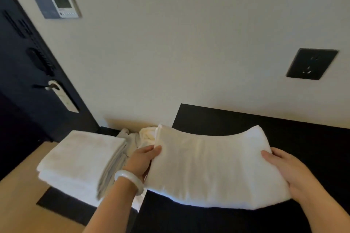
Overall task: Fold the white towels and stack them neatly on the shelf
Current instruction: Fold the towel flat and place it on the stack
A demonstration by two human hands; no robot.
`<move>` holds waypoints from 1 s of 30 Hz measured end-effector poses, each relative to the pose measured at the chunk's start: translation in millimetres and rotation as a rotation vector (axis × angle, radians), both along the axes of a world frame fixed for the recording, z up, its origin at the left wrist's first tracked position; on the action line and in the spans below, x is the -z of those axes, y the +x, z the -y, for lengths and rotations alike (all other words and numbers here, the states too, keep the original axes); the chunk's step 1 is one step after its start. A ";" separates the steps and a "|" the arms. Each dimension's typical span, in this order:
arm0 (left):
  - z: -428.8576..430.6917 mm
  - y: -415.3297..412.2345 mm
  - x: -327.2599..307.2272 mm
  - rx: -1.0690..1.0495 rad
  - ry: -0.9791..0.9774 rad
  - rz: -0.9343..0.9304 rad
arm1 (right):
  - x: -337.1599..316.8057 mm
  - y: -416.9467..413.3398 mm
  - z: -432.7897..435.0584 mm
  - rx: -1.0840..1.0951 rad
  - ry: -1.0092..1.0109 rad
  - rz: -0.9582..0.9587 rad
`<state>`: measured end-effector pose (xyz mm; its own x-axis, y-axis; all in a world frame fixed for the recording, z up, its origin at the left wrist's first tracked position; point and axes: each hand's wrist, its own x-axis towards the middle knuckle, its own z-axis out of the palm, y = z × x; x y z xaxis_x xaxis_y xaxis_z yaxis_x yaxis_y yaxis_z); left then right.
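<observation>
Black surface (303, 134) | left hand (144, 160), right hand (284, 168) grip folded towel (214, 166) at side edges | towel stack (81, 157) just left

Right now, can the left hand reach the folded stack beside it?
Probably yes, once freed: the left hand grips the held towel at its left edge, the right hand at the other. The folded stack lies beside its wrist, nothing between.

I get one head-worn wide-angle view, facing forward and down, close above the left hand (144, 159) and right hand (285, 173), low in frame.
</observation>
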<state>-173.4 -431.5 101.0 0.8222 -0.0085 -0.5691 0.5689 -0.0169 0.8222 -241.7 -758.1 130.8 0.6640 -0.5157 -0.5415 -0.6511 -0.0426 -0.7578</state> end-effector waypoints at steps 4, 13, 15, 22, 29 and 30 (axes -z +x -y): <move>-60.3 -10.7 -3.2 -0.100 0.037 0.011 | -5.5 19.8 -49.3 -0.094 0.053 0.027; -266.3 -48.1 25.1 -0.339 0.098 0.006 | -8.9 56.1 -241.4 -0.368 0.106 0.024; -320.0 -56.4 38.3 -0.373 0.118 -0.003 | -0.1 62.3 -293.7 -0.374 0.122 0.006; -465.3 -38.9 69.4 -0.282 0.234 -0.016 | 56.2 75.8 -437.1 -0.319 0.184 0.046; -509.4 35.7 64.3 -0.169 0.375 0.011 | 94.6 90.6 -477.8 -0.169 0.329 0.114; -509.1 46.1 61.3 -0.162 0.386 0.016 | 100.4 97.6 -478.2 -0.161 0.336 0.126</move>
<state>-127.3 77.7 39.7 0.8041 0.3331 -0.4924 0.5769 -0.2370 0.7817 -144.1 -279.9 30.5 0.7937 -0.2079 -0.5717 -0.5576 0.1274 -0.8203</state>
